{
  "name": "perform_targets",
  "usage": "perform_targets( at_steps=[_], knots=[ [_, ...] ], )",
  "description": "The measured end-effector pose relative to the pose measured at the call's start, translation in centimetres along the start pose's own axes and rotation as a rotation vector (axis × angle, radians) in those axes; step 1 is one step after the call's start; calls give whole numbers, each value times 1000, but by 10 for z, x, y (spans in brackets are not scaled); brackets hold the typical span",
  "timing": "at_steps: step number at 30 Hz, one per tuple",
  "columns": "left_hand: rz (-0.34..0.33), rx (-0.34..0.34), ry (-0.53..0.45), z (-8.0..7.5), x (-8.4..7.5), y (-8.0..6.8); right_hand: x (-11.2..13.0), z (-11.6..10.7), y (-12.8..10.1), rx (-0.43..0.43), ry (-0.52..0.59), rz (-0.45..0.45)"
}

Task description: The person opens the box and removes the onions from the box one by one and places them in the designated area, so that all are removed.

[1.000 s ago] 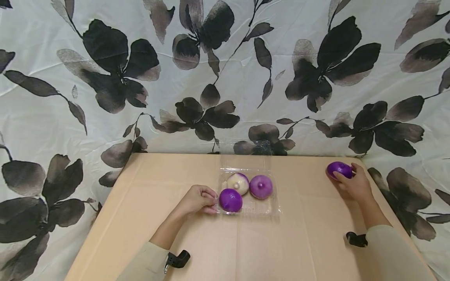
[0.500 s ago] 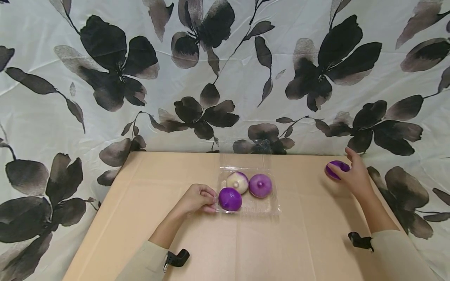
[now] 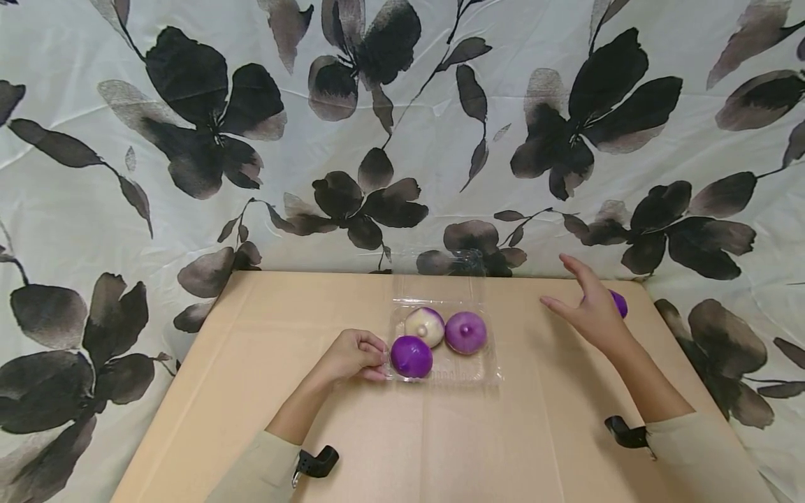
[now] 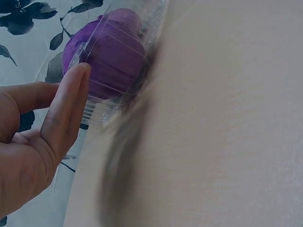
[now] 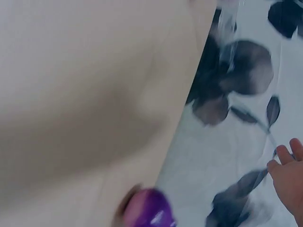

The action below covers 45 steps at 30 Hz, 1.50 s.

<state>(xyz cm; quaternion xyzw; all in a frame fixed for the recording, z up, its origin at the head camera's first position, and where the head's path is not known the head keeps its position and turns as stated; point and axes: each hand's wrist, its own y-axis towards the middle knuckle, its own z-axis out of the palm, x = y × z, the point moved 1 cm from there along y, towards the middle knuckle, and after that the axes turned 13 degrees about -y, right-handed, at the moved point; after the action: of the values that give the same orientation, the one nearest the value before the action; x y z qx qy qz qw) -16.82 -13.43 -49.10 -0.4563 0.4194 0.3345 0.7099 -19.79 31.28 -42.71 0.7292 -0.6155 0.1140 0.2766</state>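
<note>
Two hands over the bench [image 3: 377,447]. Left hand [image 3: 354,358]: fingers pinch the left edge of the clear plastic box [image 3: 465,372]. Box holds a purple onion [image 3: 411,357] front left, a pinkish onion [image 3: 466,333] right, a whitish onion [image 3: 425,326] behind. Right hand [image 3: 588,307]: fingers spread wide, half hiding a loose onion [image 3: 620,303] on the bench. Floral cloth [image 3: 440,154] behind.
</note>
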Motion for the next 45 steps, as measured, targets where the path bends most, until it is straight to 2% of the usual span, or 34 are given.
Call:
perform_targets(
  at_steps=[5,12,23,27,33,37,42,45],
  knots=[
    [0,0,1,0,1,0,27,15,4,55,14,-122],
    [-2,-5,9,0,1,0,65,34,6,170,-24,-222],
    [-5,-10,5,0,0,1,113,67,4,336,-41,-441],
    [3,-2,3,-1,0,1,123,82,4,370,-93,-554],
    [5,4,9,0,1,2,138,98,6,448,-195,-664],
    [7,6,10,0,1,1,148,107,7,459,-256,-753],
    [9,6,1,0,1,1,158,119,5,418,-354,-882],
    [11,5,-6,1,1,1,162,125,3,391,-401,-924]
  ],
)
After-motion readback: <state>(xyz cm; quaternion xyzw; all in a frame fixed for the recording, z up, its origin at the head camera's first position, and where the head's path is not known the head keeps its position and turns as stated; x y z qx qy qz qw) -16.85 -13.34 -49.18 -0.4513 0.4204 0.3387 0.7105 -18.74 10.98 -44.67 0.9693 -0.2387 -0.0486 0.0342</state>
